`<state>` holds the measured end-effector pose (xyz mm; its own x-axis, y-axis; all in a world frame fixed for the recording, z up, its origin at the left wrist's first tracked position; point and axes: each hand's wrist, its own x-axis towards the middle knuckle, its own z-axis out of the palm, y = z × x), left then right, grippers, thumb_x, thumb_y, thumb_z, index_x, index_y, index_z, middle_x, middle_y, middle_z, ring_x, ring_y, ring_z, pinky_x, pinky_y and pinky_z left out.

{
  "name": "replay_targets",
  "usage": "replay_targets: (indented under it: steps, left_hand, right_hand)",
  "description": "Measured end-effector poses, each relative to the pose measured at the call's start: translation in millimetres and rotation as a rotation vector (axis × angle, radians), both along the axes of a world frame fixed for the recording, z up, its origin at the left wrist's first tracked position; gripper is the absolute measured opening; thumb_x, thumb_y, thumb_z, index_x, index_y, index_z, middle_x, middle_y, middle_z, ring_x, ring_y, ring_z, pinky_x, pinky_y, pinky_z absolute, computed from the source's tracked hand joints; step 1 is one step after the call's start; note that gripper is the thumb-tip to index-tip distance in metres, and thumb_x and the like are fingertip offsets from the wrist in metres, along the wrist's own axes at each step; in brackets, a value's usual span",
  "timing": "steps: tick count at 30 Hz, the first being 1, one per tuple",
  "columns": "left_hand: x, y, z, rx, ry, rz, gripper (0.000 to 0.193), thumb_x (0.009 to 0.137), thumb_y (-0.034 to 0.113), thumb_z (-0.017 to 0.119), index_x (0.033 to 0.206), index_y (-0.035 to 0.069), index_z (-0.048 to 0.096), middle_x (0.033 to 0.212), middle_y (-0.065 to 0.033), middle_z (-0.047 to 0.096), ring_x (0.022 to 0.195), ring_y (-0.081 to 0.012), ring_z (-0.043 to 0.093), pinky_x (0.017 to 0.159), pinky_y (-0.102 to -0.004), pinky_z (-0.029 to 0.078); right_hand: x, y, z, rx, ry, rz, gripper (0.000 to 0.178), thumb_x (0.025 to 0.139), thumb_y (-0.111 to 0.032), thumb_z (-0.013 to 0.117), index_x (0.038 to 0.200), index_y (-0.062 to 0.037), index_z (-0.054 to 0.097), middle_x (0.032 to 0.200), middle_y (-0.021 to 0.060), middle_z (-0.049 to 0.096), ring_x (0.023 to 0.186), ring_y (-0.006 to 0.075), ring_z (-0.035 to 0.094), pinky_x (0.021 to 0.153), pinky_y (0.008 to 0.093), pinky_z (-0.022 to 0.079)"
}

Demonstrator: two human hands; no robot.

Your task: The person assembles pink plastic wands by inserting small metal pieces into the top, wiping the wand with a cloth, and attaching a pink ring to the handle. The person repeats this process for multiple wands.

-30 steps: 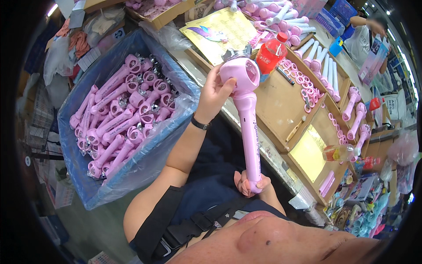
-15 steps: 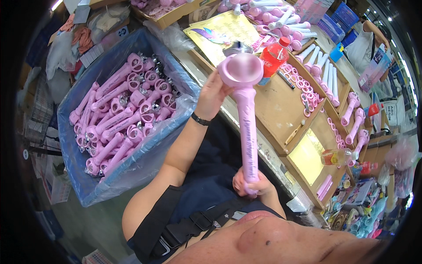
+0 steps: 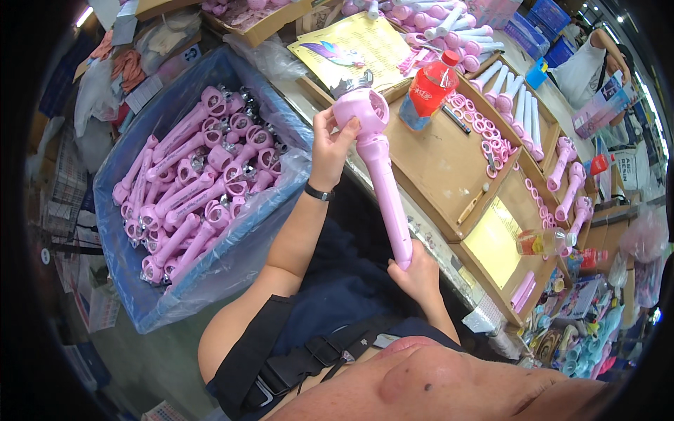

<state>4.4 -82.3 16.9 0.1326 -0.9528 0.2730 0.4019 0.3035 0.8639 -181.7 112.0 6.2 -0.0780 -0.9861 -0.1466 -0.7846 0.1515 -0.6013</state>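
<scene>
i'm seeing the l hand (image 3: pixel 331 144) gripping the round head of a pink wand (image 3: pixel 382 184), & the r hand (image 3: pixel 419 275) wrapped round its handle's lower end. i've got it tilted midair btwn the blue bin (image 3: pixel 125 277) of similar wands (image 3: pixel 189 189) & the tan tray (image 3: pixel 428 151); red-capped bottle (image 3: pixel 430 91) just r of its head.

bright even light, bent edges, black rim
</scene>
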Motion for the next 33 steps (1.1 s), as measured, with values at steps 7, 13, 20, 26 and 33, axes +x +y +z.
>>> replay_targets:
  steps: [7,13,20,26,33]
  left_hand:
    - [-6,5,-9,0.110,0.137,-0.006,0.049,0.092,0.030,0.060,0.125,0.001,0.038,0.115,-0.0094,0.054,0.103,-0.0161,0.054,0.087,-0.0322,0.046]
    - [14,26,-10,0.268,0.609,-0.411,0.080,0.079,0.066,0.053,0.125,0.001,0.043,0.104,-0.0133,0.057,0.075,-0.0203,0.056,0.069,-0.0321,0.049]
    - [29,42,-16,0.102,0.420,-0.292,0.091,0.072,0.073,0.053,0.129,0.004,0.038,0.107,-0.0093,0.054,0.075,-0.0166,0.053,0.064,-0.0288,0.045]
    - [23,53,-22,0.062,0.279,-0.327,0.088,0.073,0.076,0.047,0.123,0.003,0.043,0.103,-0.0079,0.053,0.073,-0.0158,0.055,0.061,-0.0269,0.044]
    - [10,59,-28,0.199,0.302,-0.367,0.084,0.078,0.074,0.044,0.122,0.003,0.045,0.100,-0.0083,0.057,0.072,-0.0173,0.058,0.064,-0.0284,0.047]
  right_hand:
    - [6,1,0,-0.017,0.005,-0.006,0.044,0.068,-0.027,0.070,0.103,-0.0043,0.057,0.084,0.0196,0.063,0.079,0.0377,0.063,0.070,0.0438,0.050]
    - [-8,-16,18,-0.180,-0.115,0.303,0.048,0.075,-0.048,0.067,0.100,-0.0079,0.060,0.083,0.0116,0.062,0.082,0.0296,0.061,0.071,0.0429,0.048]
    - [-50,-117,53,-1.103,-0.371,0.008,0.031,0.086,-0.010,0.061,0.113,-0.0018,0.048,0.092,0.0149,0.060,0.071,0.0297,0.059,0.065,0.0382,0.048]
    - [-133,-132,33,-1.023,0.187,-0.135,0.023,0.078,-0.011,0.062,0.100,-0.0032,0.062,0.094,0.0163,0.062,0.088,0.0318,0.061,0.079,0.0413,0.048]
    - [-270,-121,-32,-0.050,0.152,-0.109,0.047,0.069,-0.033,0.072,0.107,-0.0055,0.064,0.102,0.0158,0.066,0.096,0.0309,0.062,0.085,0.0375,0.049]
